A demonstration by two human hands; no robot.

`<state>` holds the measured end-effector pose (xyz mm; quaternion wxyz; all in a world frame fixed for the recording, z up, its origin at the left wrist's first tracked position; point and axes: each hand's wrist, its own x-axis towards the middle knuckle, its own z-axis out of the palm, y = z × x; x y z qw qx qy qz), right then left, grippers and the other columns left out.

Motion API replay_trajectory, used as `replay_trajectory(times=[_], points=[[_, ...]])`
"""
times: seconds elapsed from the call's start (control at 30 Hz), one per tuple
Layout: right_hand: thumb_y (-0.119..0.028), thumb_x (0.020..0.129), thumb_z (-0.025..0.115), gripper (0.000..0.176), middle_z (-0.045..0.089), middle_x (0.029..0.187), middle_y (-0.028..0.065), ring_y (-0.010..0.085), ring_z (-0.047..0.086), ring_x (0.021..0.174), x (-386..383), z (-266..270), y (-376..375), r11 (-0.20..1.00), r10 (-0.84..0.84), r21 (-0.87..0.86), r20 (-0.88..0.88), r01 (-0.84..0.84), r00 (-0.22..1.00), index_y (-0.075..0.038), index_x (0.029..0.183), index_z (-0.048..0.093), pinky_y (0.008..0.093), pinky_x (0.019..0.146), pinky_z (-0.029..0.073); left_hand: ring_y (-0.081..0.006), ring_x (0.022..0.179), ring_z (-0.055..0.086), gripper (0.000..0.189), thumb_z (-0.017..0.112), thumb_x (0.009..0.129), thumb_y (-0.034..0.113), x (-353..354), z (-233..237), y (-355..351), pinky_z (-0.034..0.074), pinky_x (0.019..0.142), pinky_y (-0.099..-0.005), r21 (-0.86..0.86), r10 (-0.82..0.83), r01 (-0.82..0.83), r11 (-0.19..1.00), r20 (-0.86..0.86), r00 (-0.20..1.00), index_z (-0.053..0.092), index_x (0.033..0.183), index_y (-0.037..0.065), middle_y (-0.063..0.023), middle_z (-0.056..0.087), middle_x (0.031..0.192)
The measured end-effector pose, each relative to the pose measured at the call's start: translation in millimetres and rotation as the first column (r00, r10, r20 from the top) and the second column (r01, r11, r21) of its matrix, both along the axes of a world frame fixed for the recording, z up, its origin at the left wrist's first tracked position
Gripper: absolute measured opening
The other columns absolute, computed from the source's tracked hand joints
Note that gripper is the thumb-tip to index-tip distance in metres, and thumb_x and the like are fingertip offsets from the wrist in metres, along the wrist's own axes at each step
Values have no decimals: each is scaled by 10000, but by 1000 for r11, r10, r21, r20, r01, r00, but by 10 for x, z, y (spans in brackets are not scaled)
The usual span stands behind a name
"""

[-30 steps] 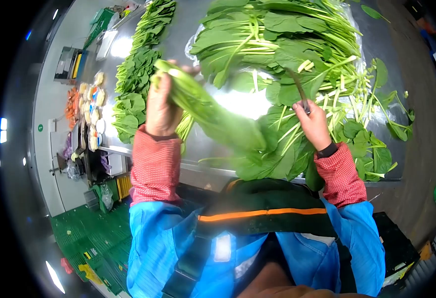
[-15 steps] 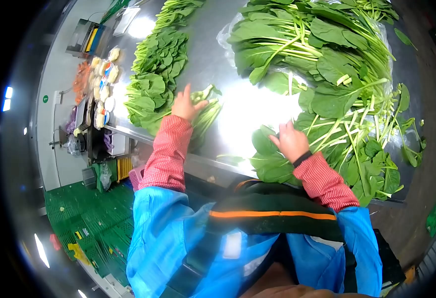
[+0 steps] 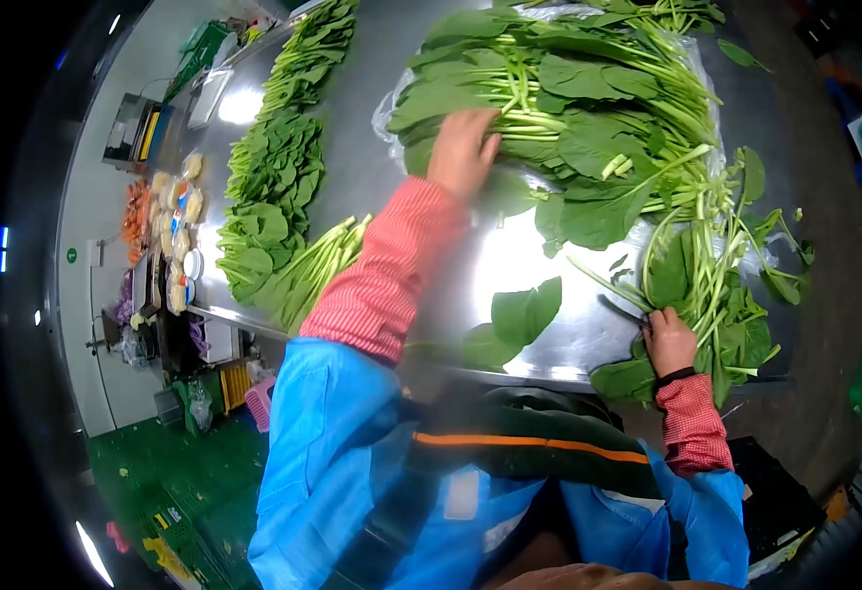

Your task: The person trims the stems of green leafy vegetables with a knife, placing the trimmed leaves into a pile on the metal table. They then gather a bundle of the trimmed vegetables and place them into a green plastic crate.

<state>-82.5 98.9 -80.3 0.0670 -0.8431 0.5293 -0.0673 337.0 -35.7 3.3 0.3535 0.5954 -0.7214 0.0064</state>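
Observation:
My left hand (image 3: pixel 465 152) is stretched over the near left edge of a large pile of leafy greens (image 3: pixel 588 138), thumb apart from the fingers, with the fingertips at the leaves. My right hand (image 3: pixel 670 341) is down among loose greens at the table's near right side. Its fingers are curled at some stems (image 3: pixel 687 285), and a narrow dark shape lies close by its fingertips. Between my hands, a few separate leaves (image 3: pixel 524 315) lie on the shiny metal table (image 3: pixel 470 246).
A long row of bundled greens (image 3: pixel 274 167) runs along the table's left side, with a loose bunch of stems (image 3: pixel 338 251) at its near end. Left of the table are wrapped pale packs (image 3: pixel 183 211). Clear plastic (image 3: pixel 387 118) shows under the big pile.
My left hand has left the small bunch by the row and crossed right to the big pile. My right hand has moved right and nearer me, and greens there have shifted right.

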Motion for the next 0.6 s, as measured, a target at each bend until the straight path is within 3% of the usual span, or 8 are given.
replay_trajectory(times=[0.1,0.2,0.23,0.33,0.37,0.43,0.47,0.6], points=[[-161,704,762,230,562,871,101,307,617,685,-487,-115,-178,996,-78,-50,-78,74,994,-99,846,592,419,605,504,-349,1117,549,395,573,785,-16,-50,-148,-450,437,990,-416,-15,28,-26,1000,107,994,625,1171,49,-165,614,1156],[-152,704,764,239,559,890,110,317,620,703,-873,-124,-450,983,-153,-114,-94,142,984,-85,852,589,429,610,503,-352,1148,540,460,520,761,-68,-53,-166,-686,429,1014,-410,-4,-55,56,998,154,987,624,1189,63,-163,604,1199],[-153,707,761,236,558,889,110,320,619,700,-1003,-137,-548,981,-157,-129,-84,146,984,-82,851,588,430,608,503,-350,1200,513,499,513,761,-81,-48,-142,-736,422,1031,-410,57,-71,62,996,179,981,632,1203,117,-156,558,1289],[-145,750,736,211,569,898,122,337,617,717,-1179,-89,-747,984,-166,-75,-95,159,982,-55,883,600,432,622,499,-338,1259,473,482,523,793,-36,-57,-5,-873,414,1046,-412,170,-61,-8,985,399,915,640,1206,183,-136,487,1386],[-145,752,734,206,572,893,123,337,619,717,-1170,-78,-783,987,-153,-58,-97,148,983,-52,881,604,433,620,500,-334,1277,464,263,584,866,186,-48,7,-921,375,1084,-408,200,-98,21,980,386,917,675,1112,175,-142,472,1413],[-165,767,721,174,587,874,124,336,626,711,-1043,11,-790,991,-129,-52,-64,126,990,-52,855,623,437,617,503,-317,1266,465,307,561,849,127,-102,207,-968,416,1033,-415,308,-196,25,951,537,821,664,1130,193,-110,458,1418],[-146,718,733,151,609,854,118,317,635,666,-916,53,-752,987,-119,-115,-61,111,991,-68,782,621,423,602,517,-309,1260,465,335,549,841,97,-118,274,-969,437,1007,-419,364,-247,16,931,599,762,659,1139,202,-93,451,1420],[-179,776,708,142,620,796,118,320,632,642,-529,280,-538,1000,-21,-10,108,22,994,-59,783,632,415,579,516,-298,1137,552,320,631,769,50,97,252,-988,477,933,-387,181,-304,246,952,499,812,654,1078,133,-85,612,1204]])
